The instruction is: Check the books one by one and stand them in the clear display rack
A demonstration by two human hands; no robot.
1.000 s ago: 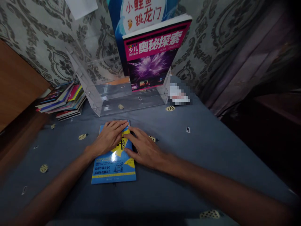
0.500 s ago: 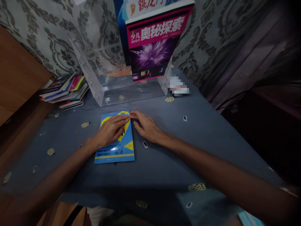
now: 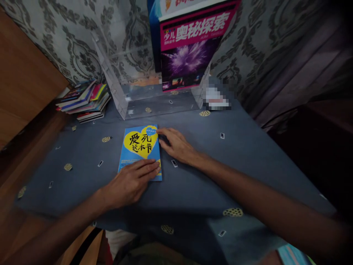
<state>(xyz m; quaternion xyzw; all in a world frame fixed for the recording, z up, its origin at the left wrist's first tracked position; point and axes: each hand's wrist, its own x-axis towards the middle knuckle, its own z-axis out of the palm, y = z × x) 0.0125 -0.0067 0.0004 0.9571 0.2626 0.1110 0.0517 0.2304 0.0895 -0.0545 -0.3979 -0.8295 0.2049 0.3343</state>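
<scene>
A blue book with a yellow heart on its cover lies flat on the grey-blue cloth. My left hand rests on the book's near edge, fingers stretched flat across the lower cover. My right hand lies beside the book's right edge, fingers extended, fingertips touching the upper right corner. Neither hand holds the book off the surface.
A clear acrylic stand sits at the back with a pink and purple book upright in it. A pile of several books lies at the back left. Patterned wall behind, wooden panel left, dark drop right.
My left hand slid from the book's upper cover down to its near edge, uncovering the yellow heart. My right hand moved off the cover to the book's right edge.
</scene>
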